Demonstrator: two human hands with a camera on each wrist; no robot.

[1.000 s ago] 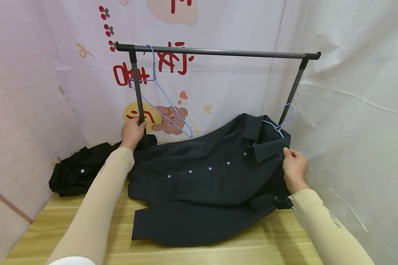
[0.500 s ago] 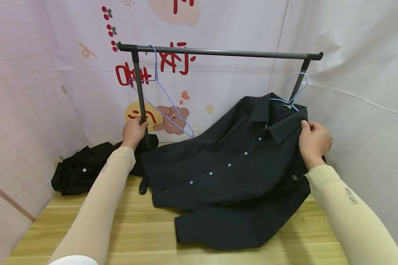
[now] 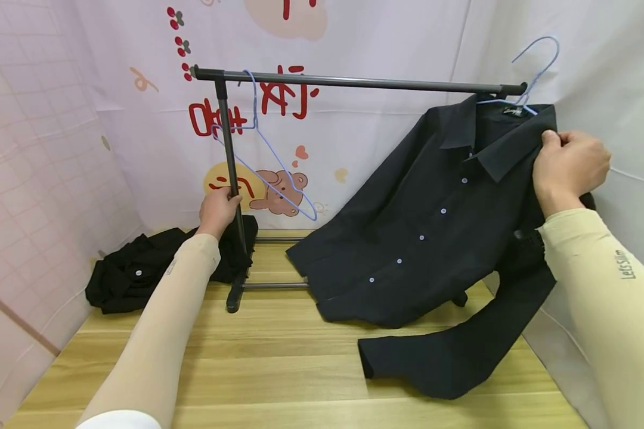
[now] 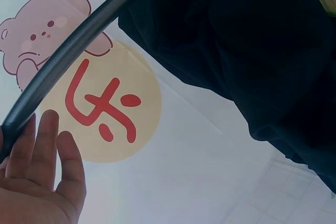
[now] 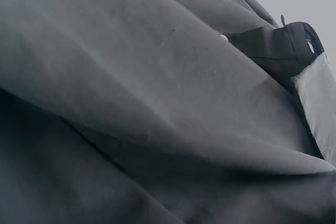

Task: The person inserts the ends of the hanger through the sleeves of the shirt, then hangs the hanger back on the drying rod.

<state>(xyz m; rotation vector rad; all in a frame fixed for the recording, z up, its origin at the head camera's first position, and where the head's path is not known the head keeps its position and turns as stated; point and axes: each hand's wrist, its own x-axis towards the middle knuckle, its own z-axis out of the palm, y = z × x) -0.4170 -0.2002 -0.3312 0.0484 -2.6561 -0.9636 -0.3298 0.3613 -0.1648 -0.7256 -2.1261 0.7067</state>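
Note:
My right hand (image 3: 571, 170) pinches a black button-up shirt (image 3: 424, 220) by its shoulder beside the collar. Inside the shirt sits a blue wire hanger (image 3: 551, 62), its hook rising above the collar and overlapping the right end of the rack's bar in the head view. The shirt hangs tilted, one sleeve trailing low over the table; its cloth (image 5: 157, 87) fills the right wrist view, where the hand is hidden. At the left, my left hand (image 3: 218, 211) holds the dark upright post (image 3: 228, 143) of the clothes rack between thumb and fingers.
Another blue hanger (image 3: 279, 167) hangs bare near the left end of the rack's bar (image 3: 365, 82). A crumpled black garment (image 3: 134, 274) lies on the wooden table (image 3: 268, 369) at the left, behind my left forearm. A printed cloth (image 3: 375, 36) backs the rack.
My right hand has lifted the shirt and its hanger up and to the right, from low over the table to bar height. My left hand has stayed on the post.

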